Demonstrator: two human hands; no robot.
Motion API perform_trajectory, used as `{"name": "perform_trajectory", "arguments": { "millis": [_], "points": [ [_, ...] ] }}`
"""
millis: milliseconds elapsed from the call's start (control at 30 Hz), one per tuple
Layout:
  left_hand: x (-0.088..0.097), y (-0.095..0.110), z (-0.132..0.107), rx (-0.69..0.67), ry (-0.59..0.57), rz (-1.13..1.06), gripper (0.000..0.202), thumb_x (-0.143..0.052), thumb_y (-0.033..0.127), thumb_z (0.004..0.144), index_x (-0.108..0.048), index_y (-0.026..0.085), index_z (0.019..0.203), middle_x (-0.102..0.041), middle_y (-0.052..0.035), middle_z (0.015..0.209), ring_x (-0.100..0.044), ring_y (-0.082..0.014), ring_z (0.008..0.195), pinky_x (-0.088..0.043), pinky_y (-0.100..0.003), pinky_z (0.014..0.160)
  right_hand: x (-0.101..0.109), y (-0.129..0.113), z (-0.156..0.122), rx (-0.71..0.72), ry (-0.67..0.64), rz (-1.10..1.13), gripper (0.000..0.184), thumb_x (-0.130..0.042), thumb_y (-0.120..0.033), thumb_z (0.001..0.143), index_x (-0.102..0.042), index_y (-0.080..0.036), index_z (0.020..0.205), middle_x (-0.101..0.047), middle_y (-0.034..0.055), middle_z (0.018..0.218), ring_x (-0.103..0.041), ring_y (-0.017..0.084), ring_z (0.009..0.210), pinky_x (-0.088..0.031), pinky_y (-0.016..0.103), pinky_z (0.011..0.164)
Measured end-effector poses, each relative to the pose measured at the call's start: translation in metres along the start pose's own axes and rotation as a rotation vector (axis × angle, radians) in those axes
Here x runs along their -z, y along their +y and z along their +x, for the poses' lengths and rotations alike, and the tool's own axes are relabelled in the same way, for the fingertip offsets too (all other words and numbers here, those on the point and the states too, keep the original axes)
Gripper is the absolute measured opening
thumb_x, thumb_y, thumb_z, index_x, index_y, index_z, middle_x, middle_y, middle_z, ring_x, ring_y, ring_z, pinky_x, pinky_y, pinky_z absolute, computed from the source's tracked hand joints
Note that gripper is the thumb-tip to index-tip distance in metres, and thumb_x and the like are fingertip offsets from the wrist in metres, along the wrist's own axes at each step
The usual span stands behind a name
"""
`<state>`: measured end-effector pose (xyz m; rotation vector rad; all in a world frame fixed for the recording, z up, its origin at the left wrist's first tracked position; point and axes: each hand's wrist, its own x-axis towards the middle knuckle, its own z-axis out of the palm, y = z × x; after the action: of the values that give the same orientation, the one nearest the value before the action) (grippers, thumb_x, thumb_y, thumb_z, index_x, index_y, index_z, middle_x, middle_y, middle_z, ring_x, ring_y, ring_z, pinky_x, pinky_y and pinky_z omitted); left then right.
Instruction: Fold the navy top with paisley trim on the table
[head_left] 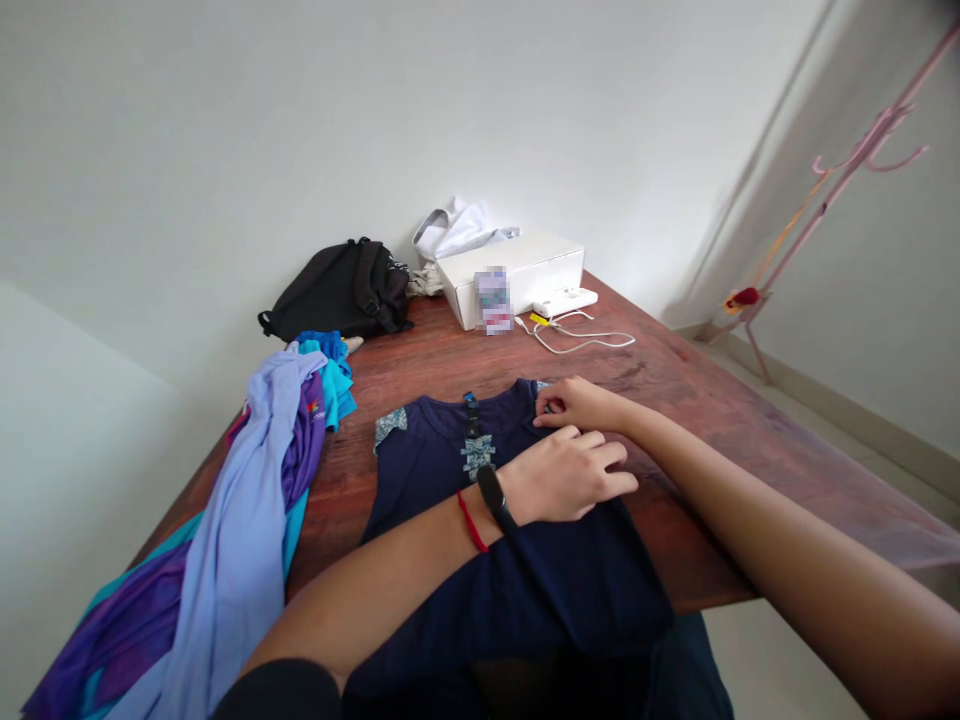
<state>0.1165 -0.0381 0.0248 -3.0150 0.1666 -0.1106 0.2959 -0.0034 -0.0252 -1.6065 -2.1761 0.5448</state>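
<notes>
A navy blue sleeveless top [450, 500] with patterned patches at the shoulders and placket lies spread on the wooden table, its neckline away from me. My right hand [574, 405] is closed in a pinch at the top's right shoulder. My left hand [566, 478] reaches across the top to its right side, palm down, with its fingers bent and apart; its thumb is mostly hidden. On that wrist are a black band [495, 495] and a red string [471, 520].
Lavender, purple and turquoise clothes [232, 500] are heaped along the left side of the table [420, 345]. A black backpack [337, 290], a white box [525, 265], a power strip [566, 302] and a white cable [592, 345] stand or lie at the back. A pink rack [840, 190] is at right.
</notes>
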Motion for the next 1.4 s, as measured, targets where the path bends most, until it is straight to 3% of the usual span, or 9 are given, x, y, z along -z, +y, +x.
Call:
{"name": "perform_trajectory", "arguments": {
  "millis": [100,233,300,400,567,800,1000,1167,1400],
  "points": [
    [-0.003,0.004,0.003,-0.001,0.042,-0.05,0.039,-0.037,0.018,0.103,-0.055,0.025,0.137,-0.058,-0.0057,0.128,-0.054,-0.0212,0.113,-0.042,-0.034,0.091,0.002,-0.002,-0.001,0.007,0.001,0.019,0.023,-0.071,-0.041,0.082,-0.075,-0.019,0.08,-0.062,-0.0004,0.063,-0.051,0.013,0.059,-0.034,0.025,0.059],
    [-0.011,0.012,0.006,0.04,0.016,-0.055,0.04,-0.031,0.019,0.105,-0.056,0.021,0.136,-0.059,-0.0092,0.132,-0.054,-0.0225,0.12,-0.041,-0.036,0.1,0.003,-0.003,-0.001,0.018,0.017,0.041,0.023,-0.071,-0.042,0.082,-0.076,-0.019,0.08,-0.062,-0.0001,0.064,-0.052,0.013,0.058,-0.034,0.025,0.057],
    [-0.016,0.015,0.005,0.096,0.021,-0.059,0.043,-0.039,0.026,0.105,-0.046,0.02,0.146,-0.052,-0.0115,0.143,-0.046,-0.0252,0.133,-0.036,-0.039,0.109,0.004,-0.002,-0.001,0.014,0.014,0.045,0.022,-0.071,-0.04,0.082,-0.075,-0.019,0.08,-0.063,-0.0001,0.065,-0.053,0.013,0.058,-0.034,0.024,0.057],
    [-0.021,0.019,0.0,0.131,-0.021,-0.116,0.062,-0.048,0.046,0.101,-0.031,0.02,0.155,-0.037,-0.0133,0.157,-0.031,-0.0288,0.146,-0.025,-0.044,0.118,0.004,-0.001,0.0,0.014,0.007,0.025,0.02,-0.073,-0.038,0.081,-0.076,-0.019,0.08,-0.063,-0.0004,0.064,-0.053,0.012,0.058,-0.035,0.024,0.057],
    [-0.026,0.023,-0.007,0.15,-0.137,-0.254,0.083,-0.041,0.07,0.095,-0.026,0.017,0.157,-0.023,-0.0188,0.163,-0.015,-0.0352,0.152,-0.019,-0.053,0.119,0.004,0.0,0.001,0.025,0.011,0.009,0.017,-0.075,-0.036,0.079,-0.076,-0.019,0.081,-0.063,-0.0011,0.063,-0.053,0.012,0.058,-0.035,0.024,0.058],
    [-0.021,0.038,-0.012,0.233,-0.17,-0.357,0.089,-0.042,0.078,0.089,-0.029,0.022,0.157,-0.013,-0.0172,0.166,-0.004,-0.0398,0.153,-0.015,-0.06,0.119,0.001,0.0,0.001,0.032,0.022,0.052,0.019,-0.074,-0.037,0.08,-0.075,-0.019,0.084,-0.062,-0.0018,0.063,-0.055,0.013,0.058,-0.036,0.024,0.059],
    [0.007,0.06,-0.024,0.01,-0.313,-0.51,0.094,-0.057,0.074,0.083,-0.03,0.022,0.157,-0.015,-0.0182,0.166,-0.011,-0.0421,0.152,-0.018,-0.061,0.119,0.0,0.002,0.001,0.027,0.029,0.12,0.027,-0.076,-0.04,0.078,-0.074,-0.017,0.094,-0.061,-0.0028,0.062,-0.056,0.013,0.057,-0.036,0.024,0.058],
    [0.013,0.061,-0.025,-0.105,-0.395,-0.581,0.088,-0.06,0.068,0.085,-0.033,0.025,0.156,-0.02,-0.0157,0.165,-0.012,-0.0417,0.151,-0.023,-0.061,0.118,0.0,0.003,0.002,0.017,0.001,0.121,0.037,-0.075,-0.044,0.079,-0.075,-0.017,0.103,-0.062,-0.0018,0.063,-0.055,0.014,0.056,-0.036,0.025,0.058],
    [0.013,0.059,-0.024,-0.12,-0.396,-0.557,0.089,-0.064,0.065,0.083,-0.035,0.023,0.156,-0.018,-0.0166,0.166,-0.013,-0.042,0.151,-0.024,-0.061,0.118,-0.003,0.005,0.003,0.013,0.007,0.1,0.017,-0.07,-0.034,0.082,-0.076,-0.019,0.085,-0.062,-0.001,0.063,-0.055,0.013,0.058,-0.036,0.025,0.059]
  ]
}}
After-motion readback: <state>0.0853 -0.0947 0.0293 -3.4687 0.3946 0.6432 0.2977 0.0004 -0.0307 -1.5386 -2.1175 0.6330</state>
